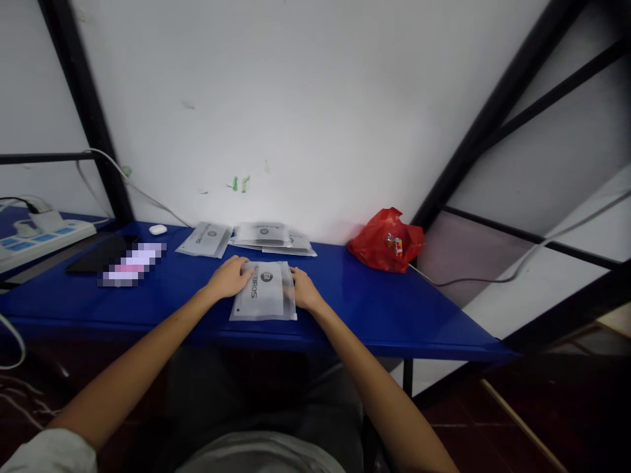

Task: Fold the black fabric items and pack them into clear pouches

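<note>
A glossy blue counter runs along a white wall, framed by black metal bars. At its near middle lies a grey printed pouch, flat, with the left hand resting on its left edge and the right hand on its right edge, fingers laid loosely on it rather than pinching. Farther back by the wall lie more pouches. A red plastic bag sits at far right; a white power strip, a dark tablet and a small white case at left.
</note>
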`<state>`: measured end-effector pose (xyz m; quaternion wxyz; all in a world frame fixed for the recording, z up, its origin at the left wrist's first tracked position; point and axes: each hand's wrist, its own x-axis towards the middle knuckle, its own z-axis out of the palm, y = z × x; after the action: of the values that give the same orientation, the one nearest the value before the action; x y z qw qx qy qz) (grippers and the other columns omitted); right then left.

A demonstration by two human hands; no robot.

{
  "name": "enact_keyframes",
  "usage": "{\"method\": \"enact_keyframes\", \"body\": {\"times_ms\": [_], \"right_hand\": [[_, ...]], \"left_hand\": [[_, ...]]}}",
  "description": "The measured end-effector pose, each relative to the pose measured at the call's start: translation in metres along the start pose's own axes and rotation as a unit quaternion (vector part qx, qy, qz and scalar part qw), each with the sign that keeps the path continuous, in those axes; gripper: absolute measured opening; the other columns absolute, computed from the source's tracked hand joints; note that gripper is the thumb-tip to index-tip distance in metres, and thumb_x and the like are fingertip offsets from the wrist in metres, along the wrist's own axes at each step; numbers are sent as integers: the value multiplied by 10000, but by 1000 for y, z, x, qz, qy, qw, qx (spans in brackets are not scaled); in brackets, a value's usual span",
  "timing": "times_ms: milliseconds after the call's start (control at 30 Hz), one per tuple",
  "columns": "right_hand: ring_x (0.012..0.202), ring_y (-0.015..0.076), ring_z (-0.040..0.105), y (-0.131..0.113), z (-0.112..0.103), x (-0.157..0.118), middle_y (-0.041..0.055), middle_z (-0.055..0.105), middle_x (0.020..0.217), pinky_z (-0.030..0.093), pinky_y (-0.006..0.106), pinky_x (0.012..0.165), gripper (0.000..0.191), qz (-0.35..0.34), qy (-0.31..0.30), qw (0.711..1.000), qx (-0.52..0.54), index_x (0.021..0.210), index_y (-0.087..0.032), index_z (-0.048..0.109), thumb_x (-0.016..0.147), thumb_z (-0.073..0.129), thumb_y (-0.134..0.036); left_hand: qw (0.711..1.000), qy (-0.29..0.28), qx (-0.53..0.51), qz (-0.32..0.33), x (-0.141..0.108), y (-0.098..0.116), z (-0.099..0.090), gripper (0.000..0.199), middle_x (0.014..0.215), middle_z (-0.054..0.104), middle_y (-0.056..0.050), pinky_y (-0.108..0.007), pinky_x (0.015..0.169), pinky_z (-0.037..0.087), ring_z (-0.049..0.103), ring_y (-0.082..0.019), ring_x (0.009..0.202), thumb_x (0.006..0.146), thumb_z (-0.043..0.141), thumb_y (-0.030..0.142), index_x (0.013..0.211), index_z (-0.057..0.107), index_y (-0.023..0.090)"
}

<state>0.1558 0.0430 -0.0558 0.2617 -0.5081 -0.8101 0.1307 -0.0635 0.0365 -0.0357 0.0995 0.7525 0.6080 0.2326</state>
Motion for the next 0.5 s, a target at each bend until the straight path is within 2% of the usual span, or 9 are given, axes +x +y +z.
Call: {"method": "enact_keyframes", "body": {"times_ms": [100, 267, 367, 500], "right_hand": [[1240, 298, 475, 3, 1, 7, 46, 594, 1275, 299, 458, 1082, 271, -48, -16, 999, 20, 979, -264, 723, 713, 691, -306], [1297, 313, 407, 7, -1, 7, 86, 530, 1344, 298, 482, 1075, 281, -93, -29, 995, 30, 1007, -228, 718, 742, 638, -279], [1305, 321, 395, 9, -3, 3, 94, 538, 1335, 310, 488, 1065, 271, -86, -23, 996, 27, 987, -217, 718, 739, 636, -289], [1271, 296, 444, 18, -11, -5, 106, 553, 1318, 361, 442, 1038, 108, -31, 25, 999, 4, 770, -173, 700, 721, 654, -257]], "left_hand": [[996, -16, -25, -87, 12, -16, -4, 451, 1190, 607, -188, -336, 927, 403, 541, -287, 1142, 836, 484, 365, 1168, 571, 74], [990, -56, -64, -115, 19, -26, -15, 216, 923, 718, -99, -255, 752, 464, 655, -225, 898, 774, 540, 299, 828, 679, 143], [988, -62, -79, -118, 13, -27, -16, 131, 784, 714, -57, -232, 653, 457, 654, -188, 762, 725, 565, 250, 713, 657, 158], [989, -49, -80, -117, 5, -32, -22, 133, 718, 686, -37, -222, 594, 427, 624, -156, 676, 675, 515, 132, 726, 635, 156]]}}
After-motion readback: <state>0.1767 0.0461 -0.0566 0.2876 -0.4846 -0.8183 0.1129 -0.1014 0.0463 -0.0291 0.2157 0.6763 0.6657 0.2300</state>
